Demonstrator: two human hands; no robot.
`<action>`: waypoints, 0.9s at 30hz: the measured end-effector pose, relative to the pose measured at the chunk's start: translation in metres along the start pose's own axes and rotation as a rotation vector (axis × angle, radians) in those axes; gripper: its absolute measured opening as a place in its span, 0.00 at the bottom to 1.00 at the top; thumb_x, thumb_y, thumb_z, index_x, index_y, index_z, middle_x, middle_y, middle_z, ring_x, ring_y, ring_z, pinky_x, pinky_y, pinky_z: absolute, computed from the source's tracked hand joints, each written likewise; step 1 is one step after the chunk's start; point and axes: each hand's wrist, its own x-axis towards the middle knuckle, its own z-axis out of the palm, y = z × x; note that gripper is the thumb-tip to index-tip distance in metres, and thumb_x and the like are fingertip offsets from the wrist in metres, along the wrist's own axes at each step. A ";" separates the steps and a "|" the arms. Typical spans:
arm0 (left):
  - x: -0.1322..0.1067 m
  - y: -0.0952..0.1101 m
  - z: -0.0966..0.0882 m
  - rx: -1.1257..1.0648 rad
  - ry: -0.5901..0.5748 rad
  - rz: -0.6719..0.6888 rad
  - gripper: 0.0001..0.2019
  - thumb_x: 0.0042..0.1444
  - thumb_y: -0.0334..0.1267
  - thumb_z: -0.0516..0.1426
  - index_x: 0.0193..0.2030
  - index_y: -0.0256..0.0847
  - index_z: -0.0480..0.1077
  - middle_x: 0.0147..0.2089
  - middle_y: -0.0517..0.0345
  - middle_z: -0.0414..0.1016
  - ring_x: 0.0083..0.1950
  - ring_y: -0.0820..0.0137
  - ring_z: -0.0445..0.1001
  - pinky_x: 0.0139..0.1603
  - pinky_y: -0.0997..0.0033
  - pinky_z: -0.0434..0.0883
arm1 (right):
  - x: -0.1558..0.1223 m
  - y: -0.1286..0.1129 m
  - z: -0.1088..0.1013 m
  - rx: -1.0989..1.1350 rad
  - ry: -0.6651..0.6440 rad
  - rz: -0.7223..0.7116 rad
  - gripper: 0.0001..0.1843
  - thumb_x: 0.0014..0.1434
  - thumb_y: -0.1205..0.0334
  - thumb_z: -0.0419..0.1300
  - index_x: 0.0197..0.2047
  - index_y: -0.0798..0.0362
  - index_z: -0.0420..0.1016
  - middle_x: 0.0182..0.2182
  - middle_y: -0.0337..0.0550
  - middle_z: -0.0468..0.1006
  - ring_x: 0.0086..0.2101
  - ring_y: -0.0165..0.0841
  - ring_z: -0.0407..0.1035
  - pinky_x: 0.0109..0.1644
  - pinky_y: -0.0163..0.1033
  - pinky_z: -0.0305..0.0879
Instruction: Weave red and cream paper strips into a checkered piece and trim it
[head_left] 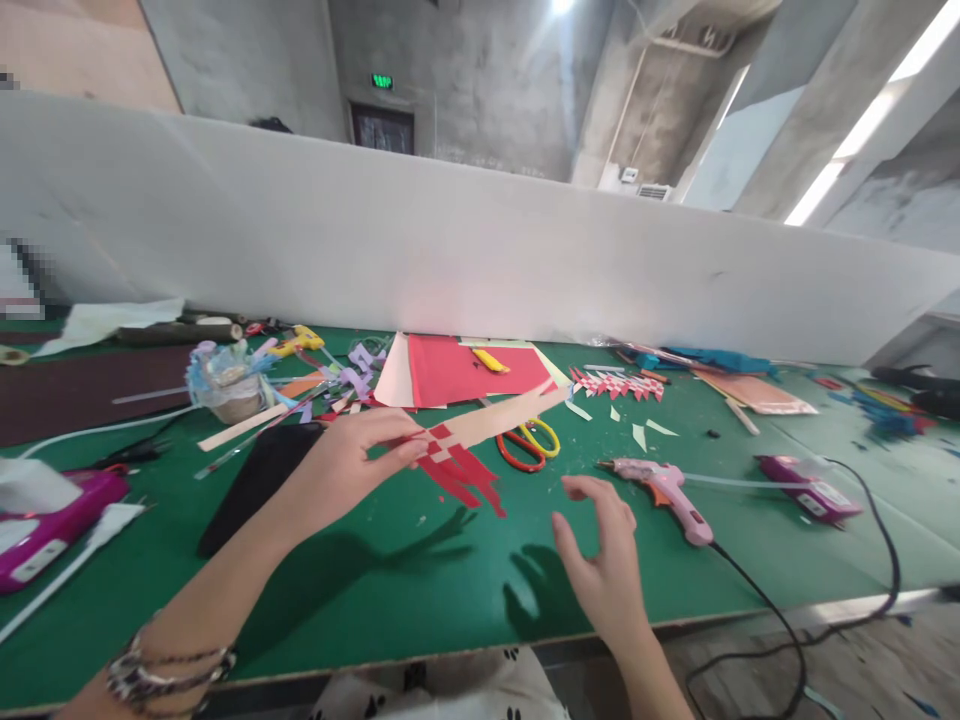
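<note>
Pinched in my left hand (375, 460) is a piece of woven paper strips (454, 455), red and pale pink in a checkered pattern. Its red ends hang toward the table, and its pale strips reach out to the right. My right hand (600, 545) hovers over the green table, thumb and fingers apart, holding nothing. To the right of that hand lies a pink hot glue gun (664, 488) with an orange trigger. Scissors (529, 447) with red and yellow handles rest behind the woven piece, partly covered by it. Farther back is a finished-looking red and white woven strip (619, 383).
Red paper sheets (450, 375) carry a yellow cutter (490, 360) at the back. A wrapped jar (229, 380), purple scraps (364, 365) and a yellow glue gun (300, 341) are to the left. Magenta power strips (806, 488) stand at both sides; a black cord (757, 590) hangs over the edge.
</note>
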 end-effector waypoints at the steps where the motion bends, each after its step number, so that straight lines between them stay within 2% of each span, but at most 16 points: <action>1: 0.000 0.002 -0.001 -0.049 0.003 -0.006 0.16 0.59 0.47 0.50 0.29 0.41 0.73 0.30 0.61 0.74 0.33 0.73 0.70 0.39 0.75 0.68 | 0.000 -0.001 0.002 0.035 -0.033 0.014 0.12 0.58 0.60 0.52 0.46 0.50 0.63 0.37 0.44 0.71 0.39 0.37 0.67 0.46 0.45 0.56; 4: 0.000 0.007 0.002 -0.258 0.008 -0.086 0.16 0.57 0.48 0.51 0.28 0.40 0.72 0.28 0.60 0.74 0.30 0.73 0.71 0.35 0.75 0.71 | 0.000 -0.003 0.006 0.147 -0.089 0.052 0.15 0.58 0.59 0.52 0.48 0.51 0.62 0.39 0.45 0.72 0.40 0.37 0.67 0.46 0.44 0.57; 6: -0.002 0.004 0.010 -0.395 0.034 -0.201 0.17 0.53 0.52 0.53 0.30 0.38 0.71 0.27 0.59 0.74 0.28 0.72 0.72 0.33 0.73 0.72 | 0.000 -0.003 0.006 0.218 -0.088 0.088 0.16 0.59 0.58 0.51 0.50 0.51 0.61 0.40 0.46 0.72 0.42 0.37 0.67 0.47 0.44 0.59; 11: -0.020 -0.015 0.050 -0.655 0.097 -0.587 0.21 0.48 0.57 0.57 0.34 0.37 0.70 0.30 0.56 0.74 0.33 0.67 0.76 0.38 0.68 0.75 | 0.000 0.006 0.007 0.427 -0.081 0.214 0.16 0.63 0.55 0.45 0.51 0.51 0.61 0.40 0.45 0.71 0.42 0.35 0.67 0.45 0.40 0.62; 13: -0.033 -0.022 0.066 -0.695 0.065 -0.674 0.21 0.48 0.56 0.57 0.36 0.37 0.70 0.32 0.54 0.75 0.35 0.66 0.76 0.38 0.67 0.75 | -0.002 0.010 0.011 0.435 -0.101 0.239 0.17 0.64 0.55 0.41 0.50 0.51 0.62 0.37 0.43 0.72 0.39 0.34 0.67 0.43 0.40 0.63; 15: -0.045 -0.025 0.077 -0.705 -0.019 -0.723 0.21 0.49 0.55 0.56 0.37 0.37 0.70 0.33 0.52 0.75 0.36 0.66 0.76 0.37 0.69 0.74 | -0.004 0.013 0.016 0.331 -0.129 0.241 0.17 0.63 0.54 0.42 0.50 0.51 0.61 0.36 0.43 0.72 0.38 0.34 0.68 0.44 0.41 0.61; 17: -0.056 -0.025 0.079 -0.665 -0.203 -0.751 0.20 0.50 0.54 0.55 0.34 0.36 0.70 0.32 0.53 0.75 0.33 0.68 0.76 0.33 0.71 0.73 | -0.007 0.014 0.021 0.164 -0.162 0.207 0.16 0.62 0.55 0.46 0.50 0.51 0.61 0.38 0.44 0.72 0.40 0.35 0.68 0.48 0.44 0.58; 20: -0.064 -0.017 0.072 -0.476 -0.507 -0.717 0.18 0.51 0.52 0.53 0.28 0.36 0.68 0.29 0.56 0.74 0.28 0.70 0.74 0.28 0.75 0.68 | -0.010 0.010 0.023 -0.022 -0.253 0.096 0.15 0.59 0.58 0.50 0.50 0.49 0.62 0.44 0.46 0.71 0.44 0.38 0.67 0.51 0.48 0.54; 21: -0.064 -0.013 0.068 -0.359 -0.530 -0.690 0.18 0.53 0.51 0.52 0.27 0.37 0.68 0.27 0.57 0.73 0.27 0.71 0.73 0.27 0.76 0.67 | -0.010 0.008 0.023 -0.049 -0.296 0.050 0.15 0.59 0.59 0.51 0.50 0.49 0.62 0.46 0.47 0.70 0.46 0.38 0.66 0.51 0.49 0.53; 23: -0.064 -0.006 0.062 -0.069 -0.499 -0.626 0.16 0.54 0.49 0.50 0.28 0.39 0.69 0.25 0.59 0.72 0.27 0.69 0.73 0.26 0.75 0.63 | -0.008 0.002 0.021 -0.062 -0.406 -0.044 0.17 0.57 0.60 0.52 0.51 0.48 0.62 0.49 0.47 0.69 0.49 0.39 0.64 0.53 0.49 0.52; 25: -0.065 -0.002 0.063 0.159 -0.415 -0.562 0.12 0.54 0.47 0.52 0.33 0.41 0.70 0.30 0.58 0.73 0.31 0.67 0.73 0.27 0.73 0.63 | -0.006 -0.006 0.020 -0.036 -0.522 -0.111 0.20 0.56 0.60 0.54 0.53 0.47 0.61 0.49 0.46 0.69 0.51 0.39 0.62 0.56 0.51 0.49; 27: -0.068 -0.001 0.068 0.254 -0.339 -0.490 0.12 0.53 0.44 0.53 0.41 0.43 0.69 0.39 0.57 0.74 0.38 0.65 0.73 0.31 0.72 0.65 | -0.004 -0.012 0.020 0.000 -0.621 -0.141 0.23 0.54 0.58 0.57 0.53 0.46 0.60 0.50 0.44 0.70 0.51 0.39 0.62 0.59 0.53 0.44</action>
